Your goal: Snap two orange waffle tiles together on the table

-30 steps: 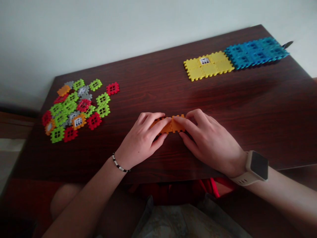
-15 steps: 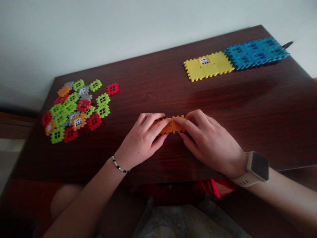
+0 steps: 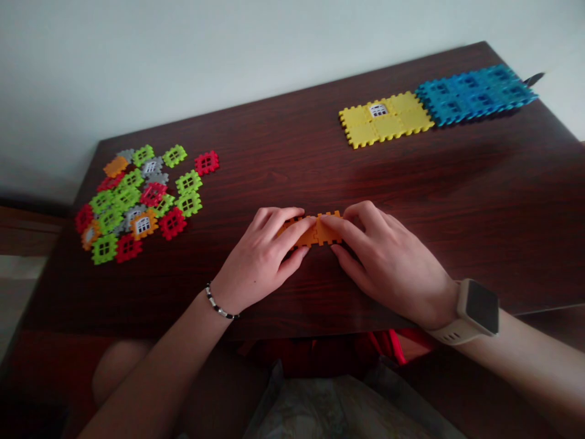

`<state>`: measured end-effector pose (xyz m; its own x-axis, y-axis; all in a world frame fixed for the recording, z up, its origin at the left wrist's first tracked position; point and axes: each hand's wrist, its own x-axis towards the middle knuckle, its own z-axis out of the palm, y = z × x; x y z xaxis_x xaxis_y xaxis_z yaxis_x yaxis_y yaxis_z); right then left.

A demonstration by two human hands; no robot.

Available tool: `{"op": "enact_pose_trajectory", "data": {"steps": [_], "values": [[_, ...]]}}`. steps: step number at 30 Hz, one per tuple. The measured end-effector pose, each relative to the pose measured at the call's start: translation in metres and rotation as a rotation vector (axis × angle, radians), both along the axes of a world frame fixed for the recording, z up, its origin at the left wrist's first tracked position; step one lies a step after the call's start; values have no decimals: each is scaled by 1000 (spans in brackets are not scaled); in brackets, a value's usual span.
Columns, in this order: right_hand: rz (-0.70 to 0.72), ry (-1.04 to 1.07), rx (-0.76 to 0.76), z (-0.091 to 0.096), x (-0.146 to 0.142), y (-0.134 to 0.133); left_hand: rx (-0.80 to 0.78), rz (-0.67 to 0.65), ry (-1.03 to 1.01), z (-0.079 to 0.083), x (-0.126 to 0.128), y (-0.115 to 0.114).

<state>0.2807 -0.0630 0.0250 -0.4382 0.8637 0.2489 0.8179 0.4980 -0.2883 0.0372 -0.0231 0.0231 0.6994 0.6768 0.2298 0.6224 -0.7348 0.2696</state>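
Observation:
Two orange interlocking tiles (image 3: 327, 230) lie side by side on the dark wooden table, their toothed edges meeting between my hands. My left hand (image 3: 270, 251) grips the left tile, with the index finger pressed on its top and the thumb along the near edge. Around the right tile my right hand (image 3: 381, 256) is closed, its index finger pressing near the seam and its thumb at the near side. The outer ends of both tiles are partly hidden under my fingers.
On the left lies a loose pile of green, red, grey and orange window tiles (image 3: 125, 196). Far right, a joined yellow panel (image 3: 393, 125) with one white window touches a joined blue panel (image 3: 479, 97). Behind the table (image 3: 274, 158) stands a pale wall.
My hands and the orange tiles look almost the same as before. The view has shifted very slightly.

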Motion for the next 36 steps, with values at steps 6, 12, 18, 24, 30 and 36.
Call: {"op": "enact_pose_trajectory", "data": {"steps": [6,12,18,24,30,36], "values": [[-3,-13,6,0,0,0,-7,-3,1,1,0,0],[2,-16,21,-1,1,0,-12,-4,3,0,0,0],[5,-12,13,0,0,-1,-11,-2,4,1,0,-1],[-5,-5,6,0,0,-1,-12,1,2,1,0,-1],[6,-20,17,0,1,-1,-21,5,3,2,0,-1],[0,-27,1,1,1,-1,-27,2,-3,1,0,0]]}}
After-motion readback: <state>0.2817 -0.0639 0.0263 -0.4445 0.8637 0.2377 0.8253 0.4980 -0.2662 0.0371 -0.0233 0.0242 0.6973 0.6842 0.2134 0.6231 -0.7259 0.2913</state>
